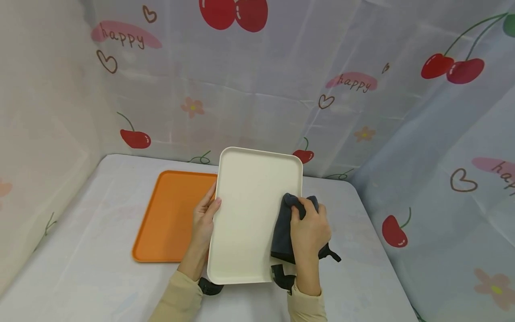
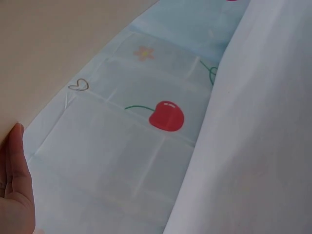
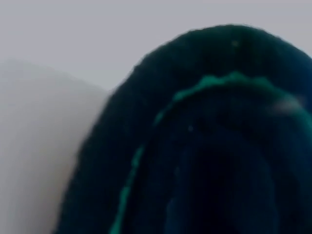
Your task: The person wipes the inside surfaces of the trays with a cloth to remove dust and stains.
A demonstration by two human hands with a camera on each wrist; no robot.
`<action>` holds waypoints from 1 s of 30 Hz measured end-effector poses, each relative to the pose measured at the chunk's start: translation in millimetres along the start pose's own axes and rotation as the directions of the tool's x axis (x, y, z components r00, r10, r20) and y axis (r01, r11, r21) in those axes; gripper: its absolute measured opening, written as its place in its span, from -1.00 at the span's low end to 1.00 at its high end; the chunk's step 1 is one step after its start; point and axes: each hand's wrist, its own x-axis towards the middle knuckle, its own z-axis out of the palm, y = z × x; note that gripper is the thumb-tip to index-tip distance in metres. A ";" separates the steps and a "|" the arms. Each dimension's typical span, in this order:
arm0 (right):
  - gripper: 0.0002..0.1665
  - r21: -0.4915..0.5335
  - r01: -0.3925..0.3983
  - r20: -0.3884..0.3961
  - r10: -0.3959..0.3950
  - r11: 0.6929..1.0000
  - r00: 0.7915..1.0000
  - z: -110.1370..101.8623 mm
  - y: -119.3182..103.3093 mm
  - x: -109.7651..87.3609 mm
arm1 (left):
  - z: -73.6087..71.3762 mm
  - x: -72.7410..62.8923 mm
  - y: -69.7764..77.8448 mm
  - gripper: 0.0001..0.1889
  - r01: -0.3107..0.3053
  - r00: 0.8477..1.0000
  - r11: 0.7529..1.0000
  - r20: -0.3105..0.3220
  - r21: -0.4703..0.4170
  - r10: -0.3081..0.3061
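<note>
A cream rectangular tray [image 1: 249, 219] is held up on a slant over the table, its inner face toward the head camera. My left hand [image 1: 204, 221] grips its left edge, thumb along the rim and fingers behind. In the left wrist view, that hand [image 2: 17, 185] shows at the lower left, against the tray [image 2: 58, 44]. My right hand [image 1: 310, 230] bunches a dark grey cloth [image 1: 283, 235] against the tray's right side, and a black loop hangs from the cloth. Folds of the dark cloth [image 3: 102, 161] fill much of the right wrist view, where the right hand is hidden.
An orange tray [image 1: 170, 219] lies flat on the white-covered table [image 1: 96, 241], left of the cream one and partly behind it. A curtain [image 1: 257, 116] printed with cherries and hearts rises behind the table and along its sides.
</note>
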 end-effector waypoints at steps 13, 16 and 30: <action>-0.71 0.056 -0.031 0.005 0.031 0.998 1.000 3.7 -3.7 -4.7 | -1.6 0.0 -1.1 -0.48 -0.013 1.000 0.999 0.011 -0.033 0.013; -0.71 0.067 -0.025 0.002 0.025 0.997 1.000 4.2 -7.3 -7.2 | -1.9 -0.2 -1.2 -0.48 -0.016 1.000 0.999 0.020 -0.038 0.016; -0.69 0.125 0.088 0.010 -0.090 0.988 0.996 11.8 -35.8 -22.5 | 1.0 -1.5 -0.4 -0.46 0.011 1.000 1.000 -0.004 -0.012 -0.011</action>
